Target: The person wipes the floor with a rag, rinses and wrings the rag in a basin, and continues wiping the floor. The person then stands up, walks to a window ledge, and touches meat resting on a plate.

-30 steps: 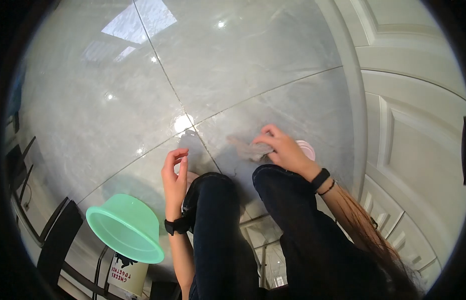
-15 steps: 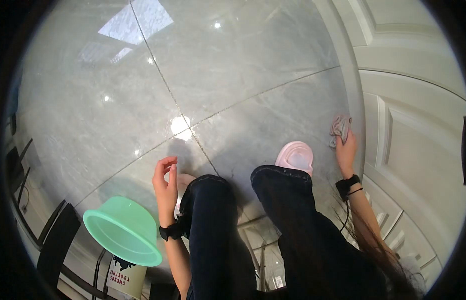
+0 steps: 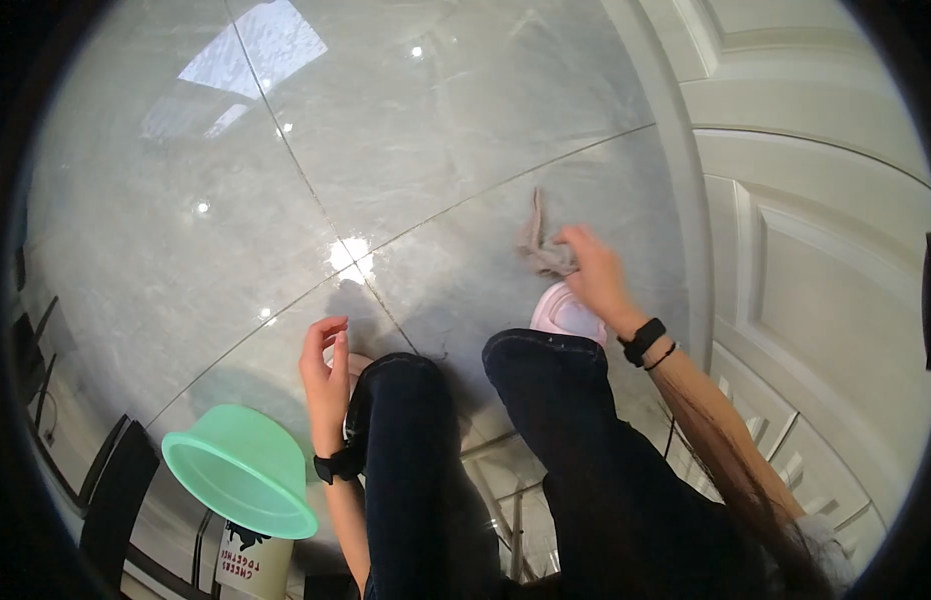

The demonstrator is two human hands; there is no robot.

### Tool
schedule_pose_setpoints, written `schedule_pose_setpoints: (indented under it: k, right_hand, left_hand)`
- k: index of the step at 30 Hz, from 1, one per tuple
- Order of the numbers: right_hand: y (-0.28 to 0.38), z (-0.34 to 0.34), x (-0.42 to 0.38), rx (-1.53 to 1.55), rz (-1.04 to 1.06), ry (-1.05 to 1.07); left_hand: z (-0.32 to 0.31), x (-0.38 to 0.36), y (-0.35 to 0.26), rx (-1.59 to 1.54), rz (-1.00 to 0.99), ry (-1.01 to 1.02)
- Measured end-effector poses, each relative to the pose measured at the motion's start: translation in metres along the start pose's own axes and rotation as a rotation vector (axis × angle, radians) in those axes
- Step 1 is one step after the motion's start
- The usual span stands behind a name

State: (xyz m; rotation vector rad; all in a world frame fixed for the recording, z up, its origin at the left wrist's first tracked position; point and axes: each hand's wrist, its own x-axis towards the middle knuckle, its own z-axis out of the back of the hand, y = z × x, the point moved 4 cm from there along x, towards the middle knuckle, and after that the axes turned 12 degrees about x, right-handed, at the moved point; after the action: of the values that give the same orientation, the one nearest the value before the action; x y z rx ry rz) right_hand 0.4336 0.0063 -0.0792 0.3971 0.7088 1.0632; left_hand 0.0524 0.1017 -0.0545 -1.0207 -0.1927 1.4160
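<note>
A crumpled greyish-pink rag (image 3: pixel 543 250) is gripped in my right hand (image 3: pixel 598 272), low over the grey tile floor, one end of it trailing away toward the top of the view. That hand is just above the pink slipper (image 3: pixel 566 312) on my right foot. My left hand (image 3: pixel 326 372) hangs beside my left knee with nothing in it, its fingers loosely curved and apart. The other pink slipper (image 3: pixel 354 366) is mostly hidden behind my left hand and knee. Both wrists carry black bands.
A green basin (image 3: pixel 241 470) stands tilted at the lower left, above a white bin with printed lettering (image 3: pixel 254 562). Black chair-like legs (image 3: pixel 121 490) stand farther left. White panelled doors (image 3: pixel 826 260) run along the right side. Shiny floor tiles (image 3: pixel 416 150) stretch ahead.
My right hand has swept the rag leftward, from beside the white doors to above the slipper. My left hand has hardly moved. The whole view has shifted slightly.
</note>
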Motion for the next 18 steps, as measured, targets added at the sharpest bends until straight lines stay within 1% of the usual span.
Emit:
schedule_pose_setpoints:
  k: [2,4,7,10,13,18]
  right_hand:
    - [-0.030,0.018,-0.003,0.027,-0.160,-0.128]
    - [-0.083,0.045,-0.009,0.026,-0.290,-0.262]
    - [-0.082,0.061,-0.008,-0.140,-0.138,-0.301]
    - [-0.060,0.041,-0.003,-0.008,-0.161,-0.279]
    - [-0.008,0.012,-0.003,0.014,0.045,-0.169]
    - [-0.022,0.012,0.000,0.068,-0.079,-0.156]
  left_hand:
    - [0.002,-0.001,0.002,-0.002,0.000,-0.004]
    - [0.004,0.000,0.009,-0.026,-0.003,-0.031]
    - [0.006,-0.003,0.017,-0.023,-0.007,-0.010]
    - [0.004,0.001,0.013,-0.034,-0.004,-0.017]
    - [0.004,0.002,0.007,-0.056,0.014,-0.022]
    - [0.002,0.005,0.004,-0.080,0.020,-0.030]
